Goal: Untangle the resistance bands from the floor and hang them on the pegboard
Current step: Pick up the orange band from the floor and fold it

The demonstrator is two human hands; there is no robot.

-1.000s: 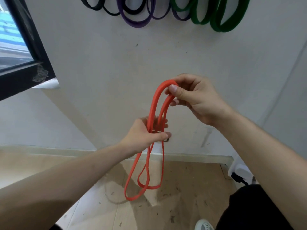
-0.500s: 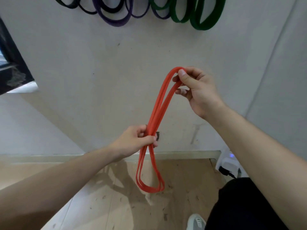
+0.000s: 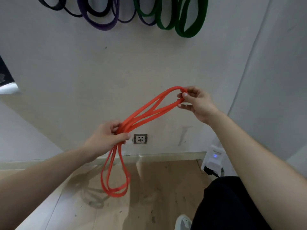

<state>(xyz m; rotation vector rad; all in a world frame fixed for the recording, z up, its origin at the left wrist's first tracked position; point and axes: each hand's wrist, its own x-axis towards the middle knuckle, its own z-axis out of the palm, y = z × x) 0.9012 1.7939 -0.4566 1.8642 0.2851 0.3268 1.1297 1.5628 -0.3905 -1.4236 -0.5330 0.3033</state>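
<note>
An orange resistance band (image 3: 146, 112) is folded into several strands and stretches slantwise in front of the wall. My right hand (image 3: 196, 103) pinches its upper loop end at the right. My left hand (image 3: 108, 138) grips the bunched strands lower left, and two loops hang below it toward the floor. Black bands (image 3: 56, 7), purple bands (image 3: 103, 25) and green bands (image 3: 187, 30) hang on the wall at the top edge; what holds them is out of view.
A wall socket (image 3: 140, 138) sits just right of my left hand. A white plugged-in device (image 3: 214, 160) stands in the corner at the skirting. The wooden floor (image 3: 157, 196) lies below, with my dark trouser leg (image 3: 224, 205) and a white shoe (image 3: 182, 221) at lower right.
My right hand has swung its end of the band out to the right and lower, so the strands now slant and spread apart. The view has shifted right and the socket shows.
</note>
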